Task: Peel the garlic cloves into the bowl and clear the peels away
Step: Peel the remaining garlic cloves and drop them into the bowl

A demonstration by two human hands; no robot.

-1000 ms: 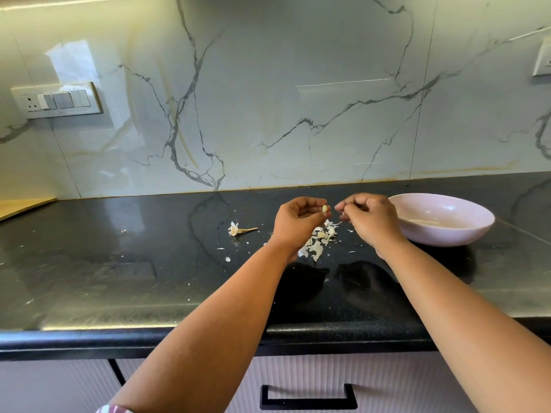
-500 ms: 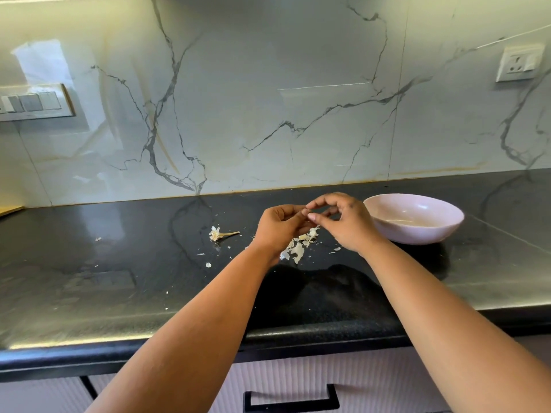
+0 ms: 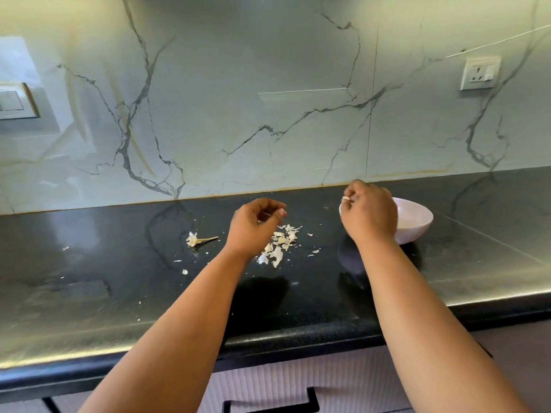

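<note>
1. The wall [image 3: 268, 99] is glossy pale marble with dark veins; a switch plate [image 3: 15, 99] is cut off at the left edge, and a socket [image 3: 479, 73] sits at the right.
2. The counter [image 3: 89, 293] is polished black stone, speckled and reflective, with a rounded front lip. Below it a ribbed drawer [image 3: 343, 380] shows only its top, its dark handle cut off by the frame.
3. The bowl [image 3: 417, 219] is smooth, pale pink and round. It stands at the right, its left half hidden behind the right hand; its contents cannot be made out.
4. The right hand [image 3: 371, 213] is clenched, pinching a small pale clove [image 3: 346, 198] at its fingertips, above the bowl's left rim.
5. The left hand [image 3: 253, 225] is loosely curled, thumb near forefinger; whether it grips anything I cannot tell.
6. The peels [image 3: 280, 242] lie in a papery, flaky white heap on the counter between the hands, partly hidden by the left hand.
7. A dry stem [image 3: 199, 239] with a ragged white end lies left of the heap, apart from it.
8. Tiny flakes are scattered around, too small to describe.
</note>
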